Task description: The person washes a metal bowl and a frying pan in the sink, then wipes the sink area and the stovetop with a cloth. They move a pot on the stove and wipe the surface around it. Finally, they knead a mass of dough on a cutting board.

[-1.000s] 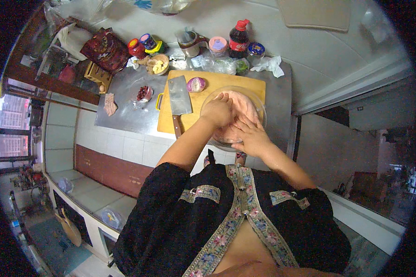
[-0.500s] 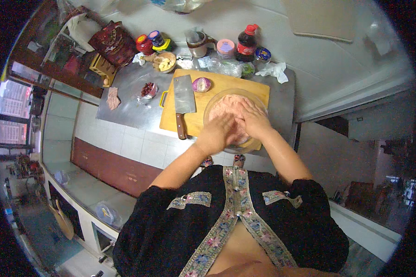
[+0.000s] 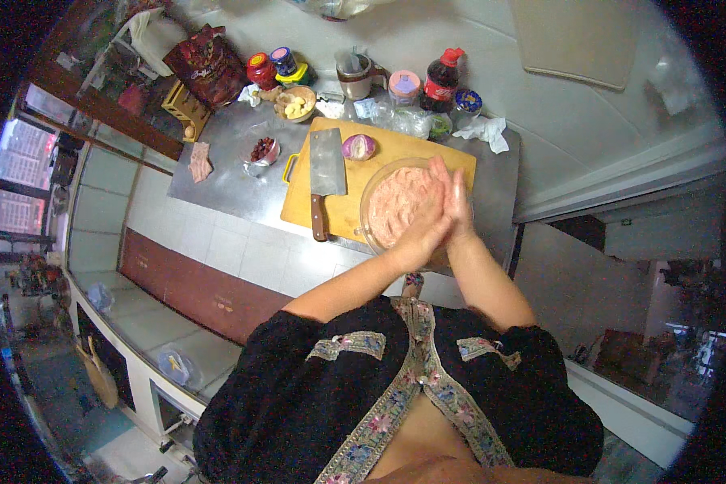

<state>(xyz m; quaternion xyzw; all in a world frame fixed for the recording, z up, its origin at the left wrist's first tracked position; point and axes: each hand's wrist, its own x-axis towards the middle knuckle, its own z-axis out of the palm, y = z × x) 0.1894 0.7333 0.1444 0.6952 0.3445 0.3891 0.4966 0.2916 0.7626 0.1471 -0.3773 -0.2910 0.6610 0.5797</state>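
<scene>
A clear bowl [image 3: 365,211] of pink minced meat [image 3: 394,198] stands on the right part of a wooden cutting board [image 3: 297,198]. Above its right side my left hand [image 3: 424,234] and my right hand [image 3: 458,208] are pressed palm against palm. The right hand's fingers are stretched out, and the left hand's also look extended, though partly hidden. I see nothing held between the palms. Left of the bowl, a cleaver [image 3: 327,165] lies flat on the board with its brown handle toward me. A cut purple onion [image 3: 359,147] sits beside the blade.
A small bowl of dark red fruit [image 3: 262,151] and a pinkish cloth [image 3: 200,161] lie on the metal table [image 3: 234,194]. Along the back stand jars [image 3: 260,71], a bowl of peeled pieces [image 3: 297,105], a steel mug [image 3: 361,78], a cola bottle [image 3: 441,79] and crumpled tissue [image 3: 484,133].
Both hands have lifted off the meat in the bowl and come together, palm to palm, over the bowl's right side. More of the meat's surface now shows.
</scene>
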